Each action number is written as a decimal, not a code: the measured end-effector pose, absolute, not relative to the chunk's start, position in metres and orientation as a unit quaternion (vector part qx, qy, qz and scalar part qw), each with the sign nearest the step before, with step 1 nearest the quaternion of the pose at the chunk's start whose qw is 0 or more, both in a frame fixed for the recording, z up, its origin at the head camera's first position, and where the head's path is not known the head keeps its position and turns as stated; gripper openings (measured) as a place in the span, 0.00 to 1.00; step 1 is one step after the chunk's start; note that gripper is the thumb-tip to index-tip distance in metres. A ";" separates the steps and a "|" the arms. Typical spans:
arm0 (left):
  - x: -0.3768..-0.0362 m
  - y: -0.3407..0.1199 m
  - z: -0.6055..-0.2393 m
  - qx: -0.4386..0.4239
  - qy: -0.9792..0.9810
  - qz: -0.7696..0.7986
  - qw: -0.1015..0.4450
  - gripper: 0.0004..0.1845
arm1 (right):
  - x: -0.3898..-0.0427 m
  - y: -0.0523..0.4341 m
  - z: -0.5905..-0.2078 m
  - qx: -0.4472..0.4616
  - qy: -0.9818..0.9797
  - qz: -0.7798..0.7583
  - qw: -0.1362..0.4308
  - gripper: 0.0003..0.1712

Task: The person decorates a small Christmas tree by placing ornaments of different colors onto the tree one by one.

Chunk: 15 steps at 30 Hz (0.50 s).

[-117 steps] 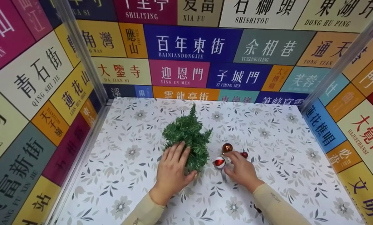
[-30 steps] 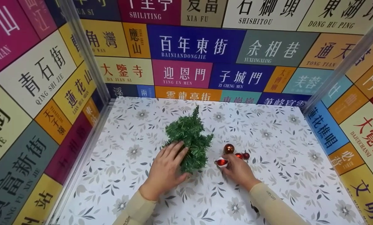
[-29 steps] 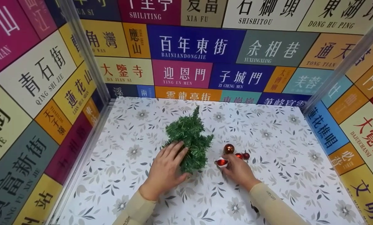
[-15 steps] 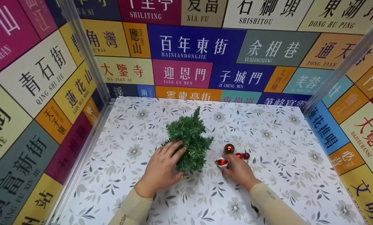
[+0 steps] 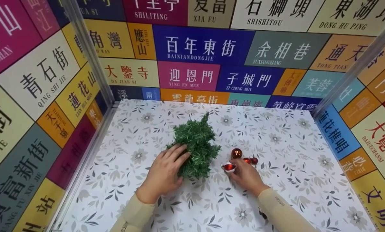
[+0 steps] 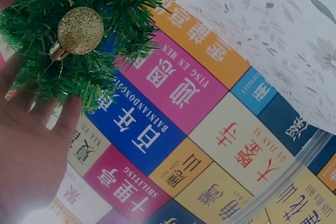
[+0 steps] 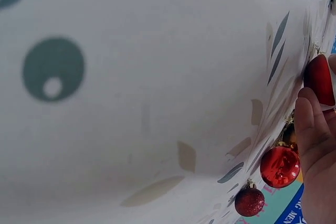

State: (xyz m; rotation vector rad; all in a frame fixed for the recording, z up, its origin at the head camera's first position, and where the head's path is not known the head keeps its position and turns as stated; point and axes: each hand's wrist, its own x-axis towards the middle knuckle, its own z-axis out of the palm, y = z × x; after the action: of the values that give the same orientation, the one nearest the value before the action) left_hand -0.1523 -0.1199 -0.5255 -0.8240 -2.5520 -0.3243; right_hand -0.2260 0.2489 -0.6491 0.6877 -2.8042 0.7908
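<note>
A small green artificial Christmas tree [image 5: 197,148] stands mid-table in the head view. My left hand [image 5: 165,170] grips its lower left side, with fingers among the branches. In the left wrist view, a gold glitter bauble [image 6: 81,30] hangs on the tree above my left fingers [image 6: 65,116]. To the right of the tree, my right hand [image 5: 246,174] pinches a red and white bauble [image 5: 229,167] at the tabletop. The right wrist view shows this bauble's red part [image 7: 319,80] by the fingertips.
Just beyond my right hand lie a copper-brown bauble [image 5: 236,153], a shiny red bauble [image 7: 280,166] and a dark red glitter bauble [image 7: 249,201]. A dark object [image 5: 262,214] peeks out beside the right sleeve. Sign-printed walls [image 5: 198,45] bound the floral table [image 5: 131,129].
My right hand has taken hold of the red and white bauble since the oldest frame, then stayed still. My left hand has moved left and towards me, while the treetop has shifted slightly right.
</note>
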 end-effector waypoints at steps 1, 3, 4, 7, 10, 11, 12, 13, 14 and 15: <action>-0.152 -0.120 -0.525 -0.298 -0.922 -0.117 0.218 0.48 | -0.226 0.249 -0.649 0.229 -0.934 0.263 0.074 0.29; -0.152 -0.121 -0.525 -0.300 -0.922 -0.116 0.217 0.48 | -0.226 0.249 -0.649 0.229 -0.935 0.261 0.072 0.29; -0.152 -0.121 -0.524 -0.300 -0.922 -0.115 0.215 0.48 | -0.226 0.249 -0.649 0.229 -0.935 0.261 0.071 0.29; -0.152 -0.122 -0.523 -0.300 -0.923 -0.114 0.211 0.47 | -0.226 0.249 -0.649 0.229 -0.935 0.263 0.068 0.29; -0.152 -0.122 -0.522 -0.300 -0.925 -0.114 0.205 0.47 | -0.226 0.249 -0.649 0.230 -0.933 0.266 0.068 0.29; -0.151 -0.123 -0.522 -0.300 -0.925 -0.114 0.204 0.46 | -0.226 0.249 -0.649 0.230 -0.933 0.267 0.068 0.29; -0.151 -0.123 -0.522 -0.299 -0.926 -0.113 0.203 0.46 | -0.226 0.249 -0.649 0.229 -0.933 0.269 0.068 0.29; -0.151 -0.123 -0.522 -0.299 -0.926 -0.112 0.202 0.46 | -0.226 0.249 -0.649 0.229 -0.933 0.270 0.067 0.29; -0.151 -0.123 -0.522 -0.298 -0.926 -0.112 0.201 0.46 | -0.227 0.249 -0.649 0.229 -0.933 0.271 0.067 0.29; -0.151 -0.123 -0.522 -0.298 -0.926 -0.112 0.201 0.46 | -0.227 0.249 -0.649 0.228 -0.933 0.271 0.065 0.29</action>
State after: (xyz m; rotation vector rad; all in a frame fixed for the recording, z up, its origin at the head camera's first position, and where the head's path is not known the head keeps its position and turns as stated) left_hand -0.1510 -0.1229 -0.5223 -0.8320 -2.5882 -0.3124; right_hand -0.2266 0.2493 -0.6489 0.6881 -2.8163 0.8172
